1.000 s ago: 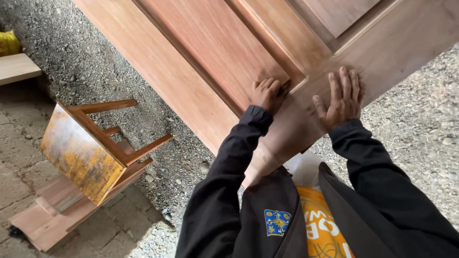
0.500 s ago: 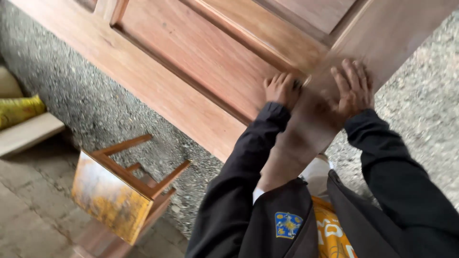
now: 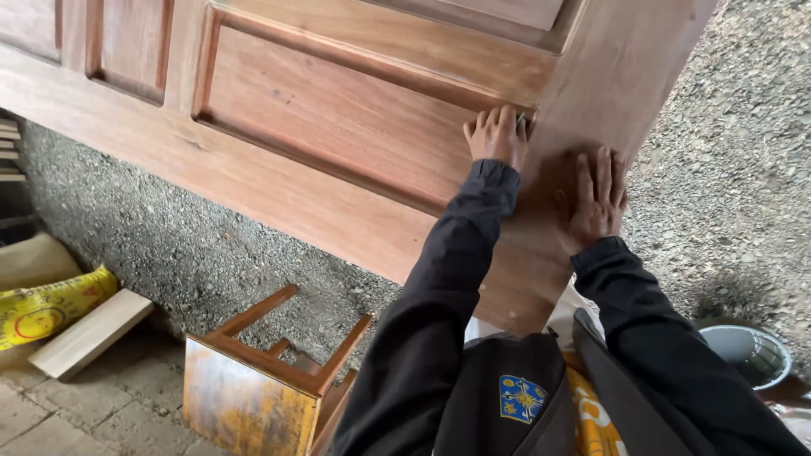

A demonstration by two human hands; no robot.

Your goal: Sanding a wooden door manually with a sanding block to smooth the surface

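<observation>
Both hands have slid along the door (image 3: 338, 110), the left hand (image 3: 497, 135) curled narrow on something small and grey at the panel groove to rub it, the right hand (image 3: 598, 194) spread wide flat, steadying the frame.

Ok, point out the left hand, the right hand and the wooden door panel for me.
left hand (image 3: 497, 137), head view, on the back of the hand.
right hand (image 3: 596, 198), head view, on the back of the hand, flat on the wood.
wooden door panel (image 3: 338, 110), head view, on the recessed panel face.
</observation>
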